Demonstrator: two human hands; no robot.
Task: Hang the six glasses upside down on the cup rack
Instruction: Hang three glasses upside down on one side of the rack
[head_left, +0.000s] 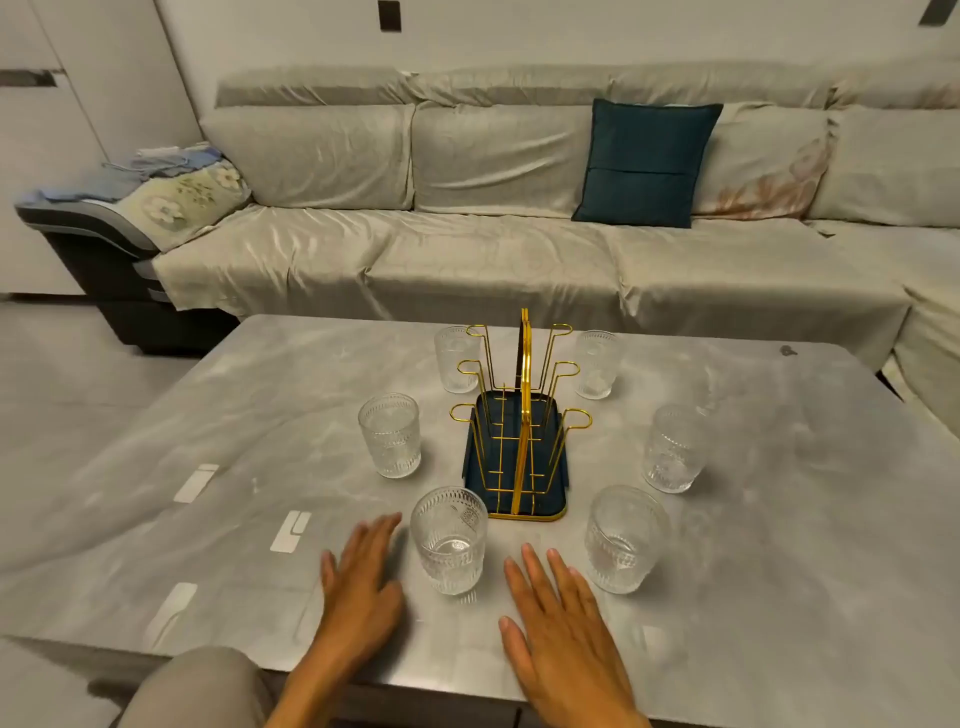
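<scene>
glasses, six in number, stand upright on the grey table (779, 519), three to each side of the cup rack (522, 431). rack: gold wire frame with looped pegs on a dark blue tray, all pegs bare. left of the rack: far-left glass (457, 358), middle-left glass (389, 435), near-left glass (450, 540). right of the rack: far-right glass (597, 364), middle-right glass (674, 449), near-right glass (626, 538).

left hand (358, 592): flat, fingers spread, holding nothing, just left of the near-left glass. right hand (561, 623): likewise flat and empty, lying between the two near glasses, on the near side of the rack. neither hand touches a glass.

step in hand, as judged: the outset; no glass hung, the first pick not yet made. the near-left glass sits between the hands and is the likely first candidate. the next move calls for a grasp around the glass wall, a half-turn to bring the mouth downward, then a lowering of the mouth over a free peg, without knocking the light wire frame.

hard to make out: the far-left glass is partly crossed by the rack's pegs; the clear glass blurs against the pale table at the far right. both forearms are cut off by the lower edge.
</scene>
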